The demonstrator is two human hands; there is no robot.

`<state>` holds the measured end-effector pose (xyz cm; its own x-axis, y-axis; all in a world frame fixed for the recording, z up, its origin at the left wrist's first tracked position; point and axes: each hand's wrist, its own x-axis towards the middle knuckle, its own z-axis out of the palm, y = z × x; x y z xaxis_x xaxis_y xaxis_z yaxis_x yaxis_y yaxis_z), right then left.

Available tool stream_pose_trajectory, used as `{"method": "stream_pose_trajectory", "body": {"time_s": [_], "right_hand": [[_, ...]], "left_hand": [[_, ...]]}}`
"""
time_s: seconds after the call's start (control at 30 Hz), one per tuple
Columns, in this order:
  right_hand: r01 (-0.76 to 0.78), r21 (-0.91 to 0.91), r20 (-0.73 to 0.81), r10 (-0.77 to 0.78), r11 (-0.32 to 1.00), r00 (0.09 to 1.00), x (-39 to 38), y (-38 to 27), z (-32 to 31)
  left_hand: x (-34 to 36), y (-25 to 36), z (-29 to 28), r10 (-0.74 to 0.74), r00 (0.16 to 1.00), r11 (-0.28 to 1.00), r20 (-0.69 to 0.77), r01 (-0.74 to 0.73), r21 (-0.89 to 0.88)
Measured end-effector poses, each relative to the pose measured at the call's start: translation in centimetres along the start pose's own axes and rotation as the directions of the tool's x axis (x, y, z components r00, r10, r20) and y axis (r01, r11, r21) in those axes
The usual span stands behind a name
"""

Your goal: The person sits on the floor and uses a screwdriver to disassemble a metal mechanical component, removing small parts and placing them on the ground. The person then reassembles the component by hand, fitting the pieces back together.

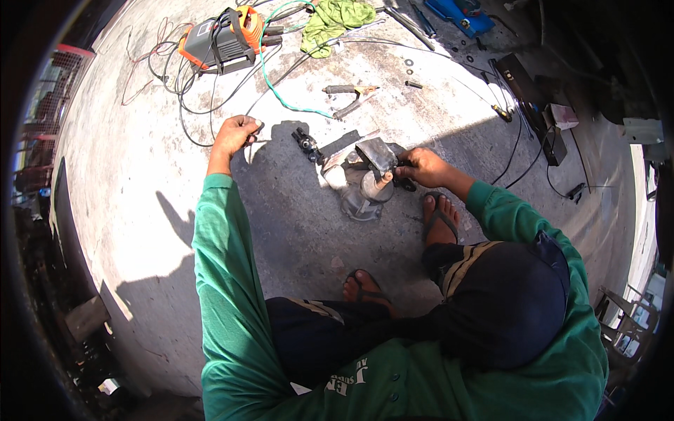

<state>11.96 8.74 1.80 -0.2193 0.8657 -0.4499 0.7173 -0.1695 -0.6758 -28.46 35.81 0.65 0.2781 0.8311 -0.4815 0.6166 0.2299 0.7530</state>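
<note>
Ahead lie orange machine [226, 43], green cloth [333, 27]; left grip [239, 133] curled, right grip [423, 167] curled by metal assembly [371, 188]; contents unclear.

The person's right hand [423, 168] is at the right side of a grey metal assembly [366, 191] on the concrete floor [295, 238]. The left hand [237, 135] is well apart, fingers curled, contents unclear. An orange-and-grey machine [223, 43] sits beyond.
</note>
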Motion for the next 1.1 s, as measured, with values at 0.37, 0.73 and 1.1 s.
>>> {"method": "stream_pose_trajectory", "body": {"time_s": [0.37, 0.73, 1.1], "right_hand": [[-0.013, -0.015, 0.066, 0.014, 1.0, 0.998, 0.6, 0.8, 0.7], [-0.041, 0.172, 0.073, 0.029, 0.984, 0.997, 0.9, 2.2, 1.1], [-0.094, 0.185, 0.076, 0.081, 0.978, 0.994, 0.4, 1.5, 0.2]], "left_hand": [[0.1, 0.0, 0.0, 0.003, 1.0, 1.0, 0.002, -0.003, -0.004], [0.3, -0.1, -0.2, 0.013, 1.0, 1.0, 0.009, -0.014, 0.004], [0.2, -0.1, 0.0, 0.016, 1.0, 1.0, -0.001, -0.016, 0.018]]}}
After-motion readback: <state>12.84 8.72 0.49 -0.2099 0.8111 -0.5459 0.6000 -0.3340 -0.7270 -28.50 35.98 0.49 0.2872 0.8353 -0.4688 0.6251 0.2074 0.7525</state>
